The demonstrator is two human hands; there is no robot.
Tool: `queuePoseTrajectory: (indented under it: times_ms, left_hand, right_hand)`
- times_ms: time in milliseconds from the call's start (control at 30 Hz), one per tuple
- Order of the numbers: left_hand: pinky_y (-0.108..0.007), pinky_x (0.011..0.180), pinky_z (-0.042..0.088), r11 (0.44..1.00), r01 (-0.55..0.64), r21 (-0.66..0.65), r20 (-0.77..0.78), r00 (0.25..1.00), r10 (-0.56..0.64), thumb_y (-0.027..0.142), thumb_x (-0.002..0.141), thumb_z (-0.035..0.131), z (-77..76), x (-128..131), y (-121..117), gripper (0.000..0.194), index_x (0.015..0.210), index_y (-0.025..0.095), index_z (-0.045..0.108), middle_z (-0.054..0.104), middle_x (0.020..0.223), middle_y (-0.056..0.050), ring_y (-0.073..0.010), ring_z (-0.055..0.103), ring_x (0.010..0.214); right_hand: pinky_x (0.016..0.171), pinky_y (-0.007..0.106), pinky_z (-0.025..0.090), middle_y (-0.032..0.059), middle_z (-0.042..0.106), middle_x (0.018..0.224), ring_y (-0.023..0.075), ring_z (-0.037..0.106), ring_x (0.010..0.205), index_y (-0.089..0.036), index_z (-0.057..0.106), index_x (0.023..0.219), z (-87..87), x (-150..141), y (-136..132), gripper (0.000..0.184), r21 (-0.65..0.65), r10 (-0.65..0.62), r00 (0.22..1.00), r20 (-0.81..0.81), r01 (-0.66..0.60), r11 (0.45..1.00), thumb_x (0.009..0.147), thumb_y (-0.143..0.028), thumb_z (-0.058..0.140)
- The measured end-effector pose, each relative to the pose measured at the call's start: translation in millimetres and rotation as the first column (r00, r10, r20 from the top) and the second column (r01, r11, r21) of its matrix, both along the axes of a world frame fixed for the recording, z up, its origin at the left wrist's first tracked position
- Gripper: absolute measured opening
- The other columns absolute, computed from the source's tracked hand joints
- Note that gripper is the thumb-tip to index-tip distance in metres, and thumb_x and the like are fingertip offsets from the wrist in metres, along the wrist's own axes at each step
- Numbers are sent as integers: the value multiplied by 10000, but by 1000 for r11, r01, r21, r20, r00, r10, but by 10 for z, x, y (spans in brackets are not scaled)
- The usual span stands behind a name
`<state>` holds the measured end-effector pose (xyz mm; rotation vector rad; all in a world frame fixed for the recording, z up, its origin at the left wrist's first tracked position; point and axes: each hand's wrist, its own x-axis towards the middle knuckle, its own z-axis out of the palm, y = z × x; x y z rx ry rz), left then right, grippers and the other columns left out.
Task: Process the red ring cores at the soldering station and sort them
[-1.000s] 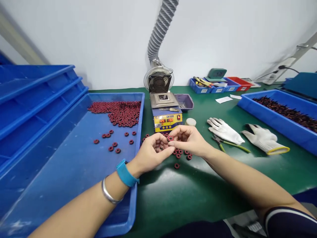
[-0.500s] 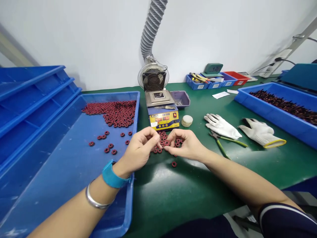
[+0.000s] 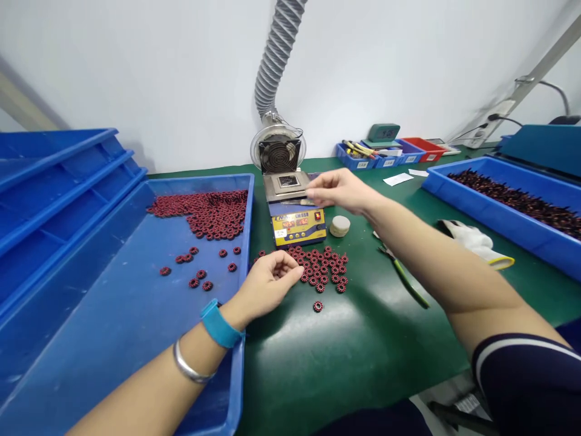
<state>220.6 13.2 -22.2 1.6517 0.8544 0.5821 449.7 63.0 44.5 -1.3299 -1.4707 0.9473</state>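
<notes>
My right hand (image 3: 338, 189) reaches over the front of a small solder pot (image 3: 299, 227) with a lit display. Its fingertips are pinched at the right end of a thin metal tool (image 3: 295, 202), which lies across the pot's front ledge. Low over the table, my left hand (image 3: 267, 283) is curled, thumb towards the fingers; anything inside it is hidden. Beside it spreads a pile of small red-and-black wound ring cores (image 3: 320, 266). A single ring core (image 3: 318, 306) lies apart, nearer to me.
On the left, a large blue tray (image 3: 136, 339) holds many more cores, beside stacked blue trays (image 3: 59, 188). A round whitish pad (image 3: 340, 226), green-handled pliers (image 3: 406, 281) and a white glove (image 3: 472, 239) lie to the right. Another blue bin (image 3: 503, 212) holds dark parts.
My right hand has left the pile and moved up to the tool on the solder pot, uncovering more cores. My left hand stays low by the pile. The view has shifted slightly.
</notes>
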Motion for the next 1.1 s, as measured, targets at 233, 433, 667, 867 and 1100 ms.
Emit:
queuePoseTrajectory:
  times_ms: [233,433,667,867,1100]
  left_hand:
    - [-257,601,383,997,75,-11,-78,994,-76,384,760,620,-10,-20,9,253,794,137,578,542,690,3,-107,462,614]
    - [-255,597,390,993,105,-49,-81,991,-108,361,764,629,-27,-14,3,223,788,146,577,522,668,13,-110,464,613]
    - [-253,588,395,991,122,-58,-98,987,-127,305,773,630,14,-11,-22,172,777,137,590,530,660,13,-111,474,605]
    - [-247,593,403,989,136,-52,-106,984,-141,304,776,636,9,-13,-19,174,779,137,589,541,663,16,-110,485,610]
    - [-252,602,411,989,138,-54,-106,984,-143,318,770,647,-20,-16,-16,188,792,137,598,548,675,10,-116,495,621]
  right_hand:
    - [793,336,552,86,701,728,182,662,739,-66,741,846,275,17,791,151,161,-205,767,609,133,978,760,-188,715]
    - [926,376,510,115,722,854,274,668,957,-69,749,812,178,-100,1160,128,225,-246,524,815,105,969,742,-160,693]
    - [920,380,504,143,712,941,301,645,1006,-73,743,877,48,-112,1296,170,187,-225,486,844,127,974,724,-137,709]
    - [917,396,519,136,700,873,295,653,967,-73,729,815,35,-114,1309,127,188,-227,515,827,128,974,710,-146,729]
    - [868,381,543,102,692,758,228,675,847,-38,719,806,224,-72,1108,166,186,-267,704,658,191,964,725,-182,725]
